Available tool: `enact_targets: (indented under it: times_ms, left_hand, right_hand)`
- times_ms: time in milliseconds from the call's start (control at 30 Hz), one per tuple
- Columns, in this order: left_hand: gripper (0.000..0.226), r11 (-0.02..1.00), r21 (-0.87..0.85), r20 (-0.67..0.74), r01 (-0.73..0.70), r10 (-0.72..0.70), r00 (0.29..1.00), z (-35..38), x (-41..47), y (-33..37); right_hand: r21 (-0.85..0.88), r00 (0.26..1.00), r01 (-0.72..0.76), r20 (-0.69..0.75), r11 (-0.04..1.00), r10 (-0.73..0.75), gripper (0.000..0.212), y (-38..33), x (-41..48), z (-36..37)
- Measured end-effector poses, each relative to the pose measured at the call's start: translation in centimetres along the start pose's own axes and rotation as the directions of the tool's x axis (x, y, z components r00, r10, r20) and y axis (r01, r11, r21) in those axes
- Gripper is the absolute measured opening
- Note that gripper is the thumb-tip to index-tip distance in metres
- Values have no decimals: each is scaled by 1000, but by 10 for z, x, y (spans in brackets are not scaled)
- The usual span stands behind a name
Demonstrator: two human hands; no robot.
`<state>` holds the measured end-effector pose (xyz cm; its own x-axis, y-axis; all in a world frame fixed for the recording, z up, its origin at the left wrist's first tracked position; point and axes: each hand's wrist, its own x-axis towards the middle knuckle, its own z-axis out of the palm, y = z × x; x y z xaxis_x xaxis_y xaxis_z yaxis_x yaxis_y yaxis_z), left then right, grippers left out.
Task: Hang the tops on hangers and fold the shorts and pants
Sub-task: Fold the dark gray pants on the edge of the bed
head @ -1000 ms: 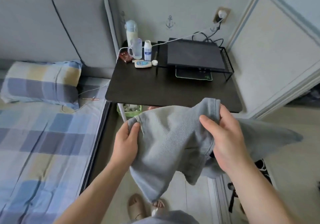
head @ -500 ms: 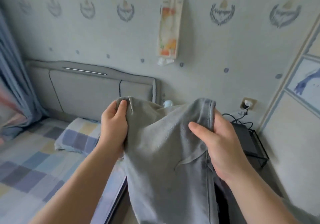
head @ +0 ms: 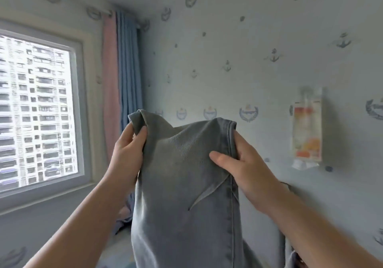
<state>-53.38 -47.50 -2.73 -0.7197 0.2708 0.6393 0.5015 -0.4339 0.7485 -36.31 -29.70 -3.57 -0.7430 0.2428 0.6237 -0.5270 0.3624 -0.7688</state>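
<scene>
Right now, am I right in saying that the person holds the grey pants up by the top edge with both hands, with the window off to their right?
Not quite: the window is off to their left, as the head view shows. The rest holds: the left hand and the right hand both grip the top edge of the grey pants, held up.

**Person's arms, head view**

The left hand (head: 126,154) and left forearm (head: 87,222) were recorded bare down to the lower frame edge. The right hand (head: 246,168) and right forearm (head: 315,226) were recorded bare likewise. A short, trimmed nail was noted on the left thumb (head: 142,132).
</scene>
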Motion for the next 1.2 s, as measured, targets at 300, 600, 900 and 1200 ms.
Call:
enact_targets:
  times_ms: [300,600,900,1200]
  left_hand:
    - [65,849,-86,42,522,-520,853,-232,-34,-54]
    - [67,502,-456,-251,735,-865,435,-353,-265,-160]
    - [78,428,-562,-470,708,-869,153,-361,-368,-194]
    - [62,485,-568,-429,664,-864,264,-339,-365,-227]
  right_hand:
    - [467,807,-590,305,659,506,31,76,79,197]
    - [160,311,-948,653,276,690,45,254,-27,370]
    - [29,157,-982,674,187,721,28,329,-139,418]
    - [81,242,-958,745,276,622,45,359,-100,380]
